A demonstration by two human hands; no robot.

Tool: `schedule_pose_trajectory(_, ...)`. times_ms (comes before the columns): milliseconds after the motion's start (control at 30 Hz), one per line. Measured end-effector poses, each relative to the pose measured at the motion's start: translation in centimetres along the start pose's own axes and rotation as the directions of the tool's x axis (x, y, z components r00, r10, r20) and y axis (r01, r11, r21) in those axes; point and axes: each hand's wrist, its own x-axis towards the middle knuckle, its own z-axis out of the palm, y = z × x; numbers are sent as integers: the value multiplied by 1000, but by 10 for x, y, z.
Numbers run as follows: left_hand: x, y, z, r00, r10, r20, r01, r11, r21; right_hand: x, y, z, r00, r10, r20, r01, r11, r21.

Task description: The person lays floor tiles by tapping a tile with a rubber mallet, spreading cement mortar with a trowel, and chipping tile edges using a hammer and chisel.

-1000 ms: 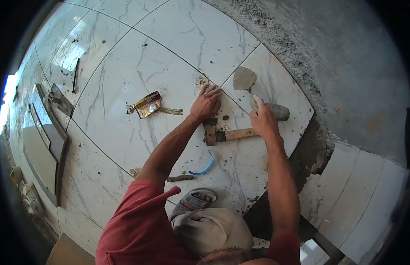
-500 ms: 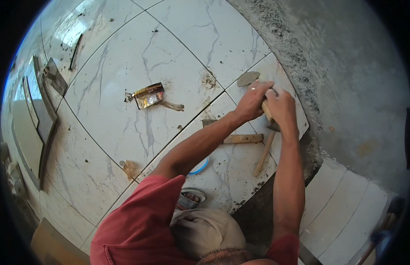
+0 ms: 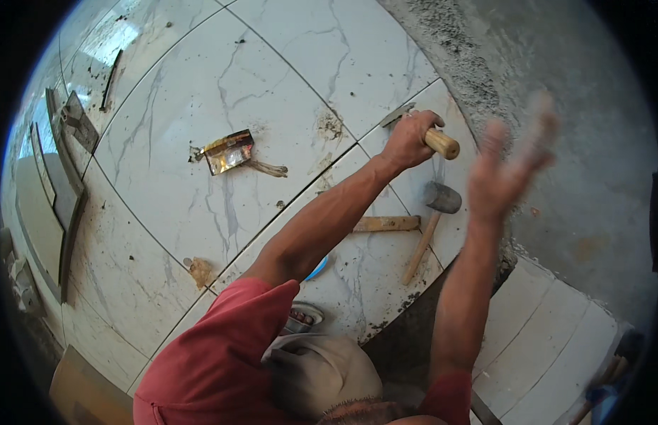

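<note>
My left hand (image 3: 412,139) is closed around a trowel (image 3: 442,143). Its wooden handle sticks out to the right of my fist, and its grey blade (image 3: 397,114) shows on the far left side, seen nearly edge-on. My right hand (image 3: 509,166) is lifted over the floor's right edge, blurred by motion, with fingers spread and nothing in them. Between my forearms a mallet (image 3: 442,197) with a dark head and wooden handle lies on the tiles. Left of it is another wooden handle (image 3: 387,224), its far end hidden behind my left forearm.
White marbled tiles (image 3: 286,92) cover the floor, with a torn shiny packet (image 3: 228,152) on them. Rough grey concrete (image 3: 577,142) borders them on the right. Tile offcuts (image 3: 42,212) lie at far left. A pale slab (image 3: 555,333) lies at lower right.
My right hand has come away from the trowel and swung to the right, its fingers opening. The left hand keeps hold of the trowel, whose blade has tilted. The mallet head is now uncovered.
</note>
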Motion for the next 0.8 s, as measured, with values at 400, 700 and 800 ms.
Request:
schedule_pose_trajectory(400,-28,-8,4,980,198,29,-195,977,-85,-36,0,41,704,286,650,-355,934,-26)
schedule_pose_trajectory(700,-36,-15,30,983,182,14,-182,983,-4,-61,41,43,696,206,688,-475,850,226)
schedule_pose_trajectory(800,-37,-19,28,957,266,120,-287,930,228,-87,67,55,688,189,701,-552,763,336)
